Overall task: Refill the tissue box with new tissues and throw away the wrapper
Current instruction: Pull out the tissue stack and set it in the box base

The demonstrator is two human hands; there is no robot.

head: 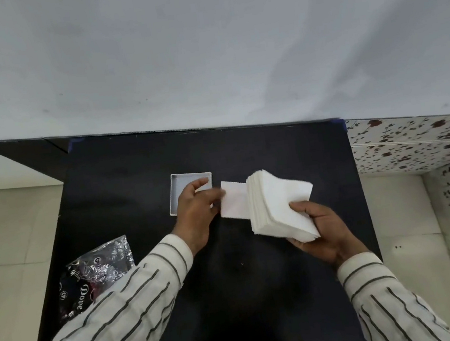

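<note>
Striped sleeves fill the near edge of my view, both arms reaching out over the black tabletop (130,166). My right hand (323,231) is clamped on the stack of tissues (278,206), thumb on top and fingers beneath, lifted clear of the surface and tilted toward the left. I judge it is held that way so the other hand can work at it. My left hand (195,215) pinches a single tissue (235,199) that sticks out from the stack's left side, probably to square it up or pull it aside before loading. Just beyond that hand sits the white tissue box (179,185), open and apparently empty, close enough that the stack needs only a short move. The wrapper (99,271), dark with shiny print, lies crumpled at the near-left corner, well apart from the box, not yet thrown away.
</note>
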